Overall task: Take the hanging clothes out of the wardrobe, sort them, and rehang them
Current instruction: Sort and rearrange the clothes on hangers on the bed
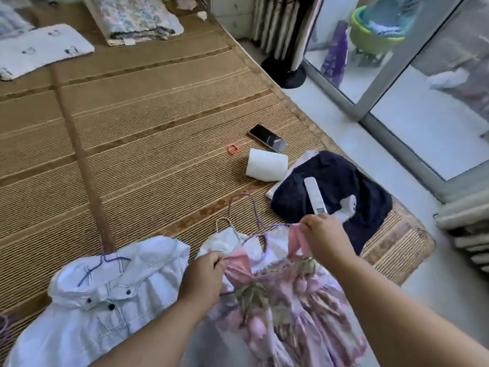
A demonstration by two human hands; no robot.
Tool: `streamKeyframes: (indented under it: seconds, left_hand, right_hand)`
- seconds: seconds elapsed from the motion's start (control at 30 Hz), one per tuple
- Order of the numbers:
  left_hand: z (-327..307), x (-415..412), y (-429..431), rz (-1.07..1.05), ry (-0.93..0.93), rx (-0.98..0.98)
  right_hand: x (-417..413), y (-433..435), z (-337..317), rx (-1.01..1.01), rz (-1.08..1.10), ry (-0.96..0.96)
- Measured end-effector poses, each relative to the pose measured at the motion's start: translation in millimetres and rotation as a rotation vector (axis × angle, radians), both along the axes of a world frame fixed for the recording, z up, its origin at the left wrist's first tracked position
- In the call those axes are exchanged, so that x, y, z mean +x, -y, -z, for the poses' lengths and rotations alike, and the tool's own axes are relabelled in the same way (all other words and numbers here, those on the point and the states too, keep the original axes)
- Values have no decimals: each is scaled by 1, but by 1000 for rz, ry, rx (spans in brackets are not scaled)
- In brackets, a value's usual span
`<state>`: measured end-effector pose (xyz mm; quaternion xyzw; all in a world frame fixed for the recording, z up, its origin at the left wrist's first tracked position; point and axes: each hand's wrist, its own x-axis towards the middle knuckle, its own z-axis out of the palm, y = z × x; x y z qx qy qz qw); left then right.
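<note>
- Left hand (pixel 205 274) and right hand (pixel 321 235) pinching floral dress (pixel 285 308) by pink shoulder straps.
- Fabric looking light, floppy; gripping at straps is keeping it spread.

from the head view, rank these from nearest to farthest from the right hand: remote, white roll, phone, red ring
1. Remote: lying on the dark navy garment, just beyond the right hand.
2. White roll: on the mat, farther up and to the left.
3. Red ring and phone: both beyond the roll, ring to the left, phone straight up; too close to call.
</note>
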<state>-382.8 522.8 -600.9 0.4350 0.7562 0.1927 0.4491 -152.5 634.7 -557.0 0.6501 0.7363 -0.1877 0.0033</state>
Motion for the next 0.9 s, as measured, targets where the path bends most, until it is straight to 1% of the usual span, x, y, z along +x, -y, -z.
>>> streamKeyframes:
  seconds: [0.1,0.17,0.3,0.4,0.5,0.6,0.7,0.77,0.9]
  left_hand:
    - [47,-11,-15,25,-67,-58]
    - [76,-14,-27,62,-106,-104]
    - [111,-17,-45,79,-144,-188]
    - [116,-23,-43,68,-166,-216]
    - [99,-22,-33,113,-225,-207]
    - [67,-11,-25,134,-195,-143]
    - [15,2,1,159,-180,4]
    - [-2,8,14,174,-171,58]
    - [-71,13,87,218,-166,221]
  right_hand:
    - [-14,-22,51,-141,-115,174]
    - [-21,-31,82,-173,-128,247]
    - [-31,-36,120,-238,-107,230]
    - [-33,-25,126,-273,-155,234]
    - [-28,0,106,-316,-172,206]
    - [-25,24,70,-308,-184,168]
    - [-26,64,15,-207,-203,101]
    - [-30,82,-4,-189,-204,61]
    - [-36,159,-70,-103,-279,54]
